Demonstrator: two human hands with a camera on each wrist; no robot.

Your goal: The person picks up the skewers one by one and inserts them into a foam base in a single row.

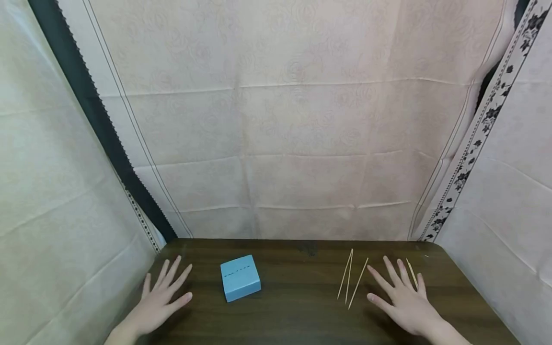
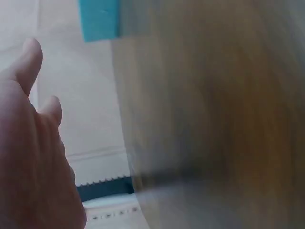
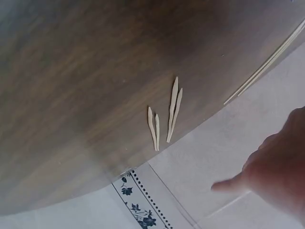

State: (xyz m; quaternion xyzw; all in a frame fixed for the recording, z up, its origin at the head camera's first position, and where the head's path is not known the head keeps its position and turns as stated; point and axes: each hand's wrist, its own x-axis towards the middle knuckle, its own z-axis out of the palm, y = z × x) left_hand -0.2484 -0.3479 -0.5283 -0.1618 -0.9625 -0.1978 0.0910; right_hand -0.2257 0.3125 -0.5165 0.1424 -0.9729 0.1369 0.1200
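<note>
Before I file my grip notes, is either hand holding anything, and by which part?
Nothing is held: the left hand and the right hand are spread, gripping neither the blue box nor the slender wooden sticks.

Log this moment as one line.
left hand: spread, empty | right hand: spread, empty, near thin sticks | blue box: on table, between hands

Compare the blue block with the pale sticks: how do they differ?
The blue block is squat and wide; the pale sticks are long and thin. The block bears dark marks; the sticks look plain. There is one block, but several sticks. Both rest on the dark table.
</note>
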